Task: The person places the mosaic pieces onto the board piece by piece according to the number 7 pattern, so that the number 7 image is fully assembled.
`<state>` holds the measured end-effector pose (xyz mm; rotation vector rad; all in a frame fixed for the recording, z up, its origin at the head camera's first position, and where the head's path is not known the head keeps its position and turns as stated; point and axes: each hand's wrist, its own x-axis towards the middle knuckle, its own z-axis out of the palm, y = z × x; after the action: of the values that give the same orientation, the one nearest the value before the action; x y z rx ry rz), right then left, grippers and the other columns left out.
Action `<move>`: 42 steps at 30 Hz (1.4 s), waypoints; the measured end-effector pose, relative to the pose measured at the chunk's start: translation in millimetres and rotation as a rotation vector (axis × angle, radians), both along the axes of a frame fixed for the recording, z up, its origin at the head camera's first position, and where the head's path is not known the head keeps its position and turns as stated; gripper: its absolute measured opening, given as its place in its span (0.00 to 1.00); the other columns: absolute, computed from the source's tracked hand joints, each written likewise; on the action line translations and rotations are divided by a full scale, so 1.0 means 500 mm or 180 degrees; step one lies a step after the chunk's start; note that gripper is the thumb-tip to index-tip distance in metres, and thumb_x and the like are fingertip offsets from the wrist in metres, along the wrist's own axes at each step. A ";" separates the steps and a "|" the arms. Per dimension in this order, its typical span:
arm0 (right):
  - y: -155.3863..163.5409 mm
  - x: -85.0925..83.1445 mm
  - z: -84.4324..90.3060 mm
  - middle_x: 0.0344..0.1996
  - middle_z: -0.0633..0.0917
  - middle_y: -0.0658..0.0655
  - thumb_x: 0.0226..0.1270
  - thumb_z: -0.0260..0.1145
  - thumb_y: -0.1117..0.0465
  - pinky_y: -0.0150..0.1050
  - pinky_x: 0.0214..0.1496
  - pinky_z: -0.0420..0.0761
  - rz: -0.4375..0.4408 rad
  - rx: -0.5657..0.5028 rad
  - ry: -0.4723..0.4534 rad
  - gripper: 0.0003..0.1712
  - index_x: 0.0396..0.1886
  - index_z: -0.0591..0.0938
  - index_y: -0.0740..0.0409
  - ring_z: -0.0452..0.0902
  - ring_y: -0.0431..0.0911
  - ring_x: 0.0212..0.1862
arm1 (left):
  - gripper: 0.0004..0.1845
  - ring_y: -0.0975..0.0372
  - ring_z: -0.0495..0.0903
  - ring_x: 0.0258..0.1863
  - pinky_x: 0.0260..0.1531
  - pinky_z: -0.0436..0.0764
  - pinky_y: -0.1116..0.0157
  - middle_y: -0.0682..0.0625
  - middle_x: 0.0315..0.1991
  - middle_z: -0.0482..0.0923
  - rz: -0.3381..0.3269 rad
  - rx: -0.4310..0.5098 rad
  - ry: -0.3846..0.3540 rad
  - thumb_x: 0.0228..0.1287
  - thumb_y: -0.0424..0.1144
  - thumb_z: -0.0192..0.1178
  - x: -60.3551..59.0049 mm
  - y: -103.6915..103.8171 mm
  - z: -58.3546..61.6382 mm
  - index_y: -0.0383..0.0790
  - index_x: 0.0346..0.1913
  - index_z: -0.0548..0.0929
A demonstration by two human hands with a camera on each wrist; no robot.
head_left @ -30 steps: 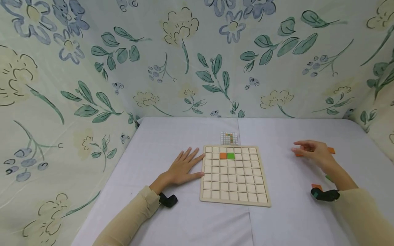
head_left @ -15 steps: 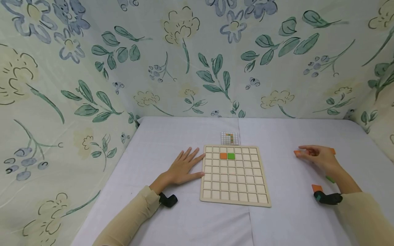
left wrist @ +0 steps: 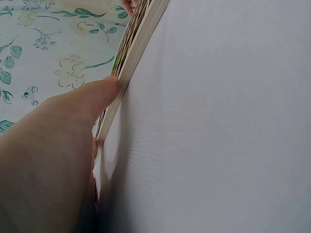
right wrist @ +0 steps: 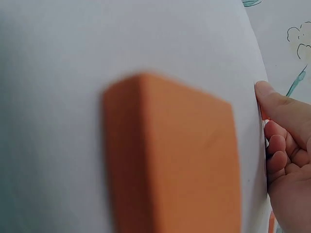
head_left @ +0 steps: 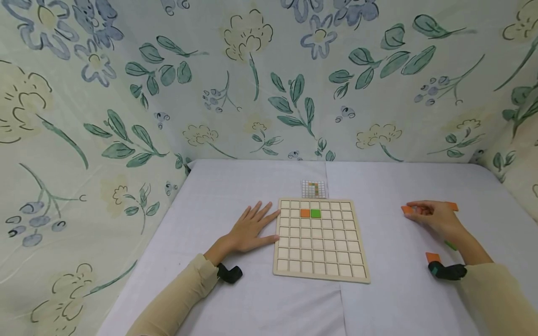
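My right hand [head_left: 437,217] pinches an orange square tile [head_left: 407,210] between thumb and fingertips, at the right part of the table. In the right wrist view, only a sliver of that tile shows beside the thumb [right wrist: 277,104]. My left hand [head_left: 249,230] lies spread on the cloth, its thumb and fingertips touching the left edge of a wooden grid board [head_left: 318,279]. From the left wrist, the thumb [left wrist: 99,94] presses on the board's side. One orange tile [head_left: 305,213] and one green tile [head_left: 315,213] sit side by side in the board's second row.
A small printed grid card [head_left: 313,189] lies just beyond the board. Around my right hand are another orange tile [head_left: 452,206], a partly hidden green tile [head_left: 450,245] and an orange tile [head_left: 433,257] by the wrist camera. A floral curtain [head_left: 252,93] hangs behind the table.
My right hand has shifted slightly toward me and to the right. The orange tile under its fingers has been taken hold of and is now tilted. My left hand has not moved.
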<state>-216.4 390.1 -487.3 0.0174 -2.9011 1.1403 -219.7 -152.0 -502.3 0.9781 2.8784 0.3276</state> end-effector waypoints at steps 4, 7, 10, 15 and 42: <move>0.002 -0.003 -0.005 0.36 0.78 0.60 0.65 0.72 0.60 0.29 0.28 0.72 0.0013 0.0045 -0.0010 0.27 0.58 0.78 0.74 0.67 0.46 0.35 | 0.44 0.49 0.34 0.79 0.73 0.36 0.45 0.50 0.81 0.39 0.0009 -0.0003 -0.0016 0.68 0.75 0.38 0.000 -0.001 0.000 0.60 0.81 0.46; 0.003 -0.006 -0.008 0.36 0.78 0.61 0.65 0.73 0.61 0.29 0.28 0.72 0.0031 0.0069 0.0005 0.27 0.56 0.78 0.75 0.68 0.46 0.35 | 0.44 0.49 0.34 0.79 0.73 0.36 0.45 0.50 0.81 0.38 0.0015 -0.0028 -0.0028 0.68 0.75 0.37 0.000 -0.002 0.000 0.60 0.81 0.46; 0.004 -0.007 -0.007 0.37 0.79 0.61 0.65 0.73 0.60 0.30 0.28 0.72 0.0060 0.0075 0.0005 0.27 0.56 0.78 0.75 0.68 0.46 0.35 | 0.44 0.48 0.34 0.79 0.73 0.36 0.45 0.50 0.81 0.38 0.0008 -0.0021 -0.0017 0.68 0.75 0.38 0.001 -0.002 0.001 0.60 0.81 0.46; 0.005 -0.005 -0.001 0.40 0.79 0.63 0.66 0.72 0.55 0.29 0.29 0.72 0.0062 0.0087 -0.0040 0.30 0.56 0.78 0.74 0.67 0.47 0.37 | 0.44 0.47 0.36 0.78 0.73 0.38 0.44 0.49 0.81 0.40 -0.0012 0.0020 -0.0022 0.68 0.74 0.39 0.003 -0.002 0.004 0.58 0.81 0.48; -0.085 -0.001 0.077 0.29 0.77 0.57 0.60 0.76 0.62 0.28 0.25 0.71 0.0287 0.0215 0.0598 0.21 0.48 0.84 0.71 0.68 0.44 0.30 | 0.44 0.49 0.34 0.79 0.73 0.37 0.45 0.51 0.81 0.38 0.0023 -0.0046 -0.0025 0.68 0.75 0.37 0.000 0.000 0.004 0.60 0.81 0.46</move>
<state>-216.9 347.6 -448.9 0.2452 -2.7951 0.9923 -219.7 -152.2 -500.1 0.9622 2.8738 0.3102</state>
